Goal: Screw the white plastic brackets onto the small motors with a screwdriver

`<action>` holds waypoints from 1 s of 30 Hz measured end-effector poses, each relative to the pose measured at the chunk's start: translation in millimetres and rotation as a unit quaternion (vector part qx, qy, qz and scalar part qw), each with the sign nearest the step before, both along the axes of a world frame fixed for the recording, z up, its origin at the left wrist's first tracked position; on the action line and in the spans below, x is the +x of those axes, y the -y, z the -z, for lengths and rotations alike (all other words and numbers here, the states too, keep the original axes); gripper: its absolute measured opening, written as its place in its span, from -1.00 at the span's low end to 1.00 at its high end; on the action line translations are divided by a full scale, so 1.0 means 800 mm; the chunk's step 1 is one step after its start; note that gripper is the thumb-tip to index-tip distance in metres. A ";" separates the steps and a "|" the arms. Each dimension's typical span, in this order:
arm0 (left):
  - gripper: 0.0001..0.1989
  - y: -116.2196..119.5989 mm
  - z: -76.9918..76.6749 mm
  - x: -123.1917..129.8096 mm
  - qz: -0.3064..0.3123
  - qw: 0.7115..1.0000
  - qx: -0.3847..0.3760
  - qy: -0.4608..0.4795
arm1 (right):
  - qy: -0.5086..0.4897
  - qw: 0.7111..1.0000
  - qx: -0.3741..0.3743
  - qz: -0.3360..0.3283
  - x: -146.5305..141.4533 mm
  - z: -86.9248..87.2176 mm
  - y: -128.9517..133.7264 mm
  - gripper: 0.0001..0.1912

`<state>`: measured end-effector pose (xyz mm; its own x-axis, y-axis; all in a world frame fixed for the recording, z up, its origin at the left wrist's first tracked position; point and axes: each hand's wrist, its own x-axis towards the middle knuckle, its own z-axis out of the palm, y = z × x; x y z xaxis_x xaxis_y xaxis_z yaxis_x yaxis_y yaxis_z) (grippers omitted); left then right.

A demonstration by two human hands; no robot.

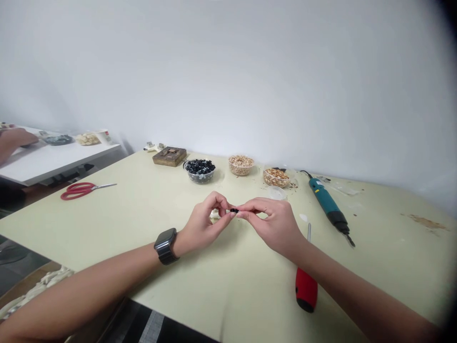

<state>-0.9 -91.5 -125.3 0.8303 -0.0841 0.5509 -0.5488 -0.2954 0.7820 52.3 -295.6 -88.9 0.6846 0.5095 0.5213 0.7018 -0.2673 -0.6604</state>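
Note:
In front of me, a small black piece [234, 210] is pinched between the fingertips of both hands, above the table. My left hand [207, 218], with a dark watch [166, 245] on its wrist, grips the left end between thumb and forefinger. The thumb and fingers of my right hand [274, 220] close on the right end. Their fingertips cover most of the piece, so its exact kind is hidden. Under my left fingers a small whitish item [214, 214] partly shows. A red-handled tool [306, 289] with a thin metal shaft lies partly beneath my right forearm.
Clear bowls of black pieces [200, 166], beige pieces [241, 162] and orange-brown pieces [276, 177] stand toward the wall. A brown block [169, 156] is left of them, red-handled scissors [80, 190] farther left. A green rotary tool [326, 200] lies right. Another person's hand [19, 137] is at the white table [53, 159].

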 end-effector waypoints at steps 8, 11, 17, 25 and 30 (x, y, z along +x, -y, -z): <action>-0.83 0.000 0.003 0.001 -0.019 0.999 0.029 0.030 | 0.055 0.998 -0.021 0.001 0.000 0.005 0.000 -0.83; -0.86 0.000 0.006 0.002 -0.037 0.996 0.056 0.063 | 0.091 0.996 -0.021 -0.003 0.002 0.010 0.000 -0.84; -0.88 -0.002 0.007 0.001 -0.060 0.983 0.108 0.137 | 0.119 0.992 -0.035 -0.002 0.002 0.012 0.001 -0.84; -0.85 -0.002 0.004 0.002 -0.067 0.964 0.148 0.210 | 0.069 0.996 -0.049 0.009 -0.002 0.010 0.004 -0.81; -0.83 -0.001 0.004 0.002 -0.062 0.961 0.146 0.224 | 0.035 0.997 -0.063 0.010 -0.003 0.007 0.003 -0.74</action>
<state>0.5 -90.5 -128.8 0.5280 -0.2055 0.8240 -0.7580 -0.5515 0.3482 49.6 -297.8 -94.3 0.6592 0.5613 0.5004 0.7388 -0.3592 -0.5702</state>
